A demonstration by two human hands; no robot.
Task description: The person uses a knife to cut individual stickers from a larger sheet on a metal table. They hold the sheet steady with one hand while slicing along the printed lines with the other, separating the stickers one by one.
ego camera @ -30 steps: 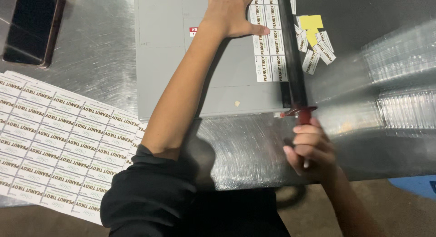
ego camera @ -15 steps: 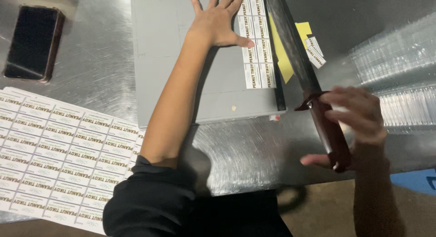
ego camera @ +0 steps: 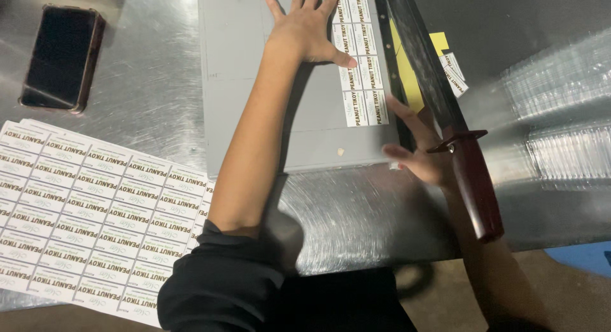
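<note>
Head view of a paper cutter on a steel counter. The left hand lies flat, fingers spread wide, on the grey cutter board; it grips nothing, and its thumb presses the left edge of a strip of printed labels. This strip, two labels wide, runs along the board's right side, just beside the cutting edge. The right hand reaches in at the board's near right corner with its fingers loosely extended and apart, holding nothing; the fingertips point toward the lower end of the label strip, and whether they touch it cannot be told. The cutter arm, a dark blade ending in a dark red handle, stands raised and angled away from the board, passing over the right wrist. Yellow paper shows beneath the blade, and a few cut labels lie beyond it. A full sheet of uncut labels rests at the counter's near left; a dark phone lies farther back. Clear plastic packaging occupies the right.
</note>
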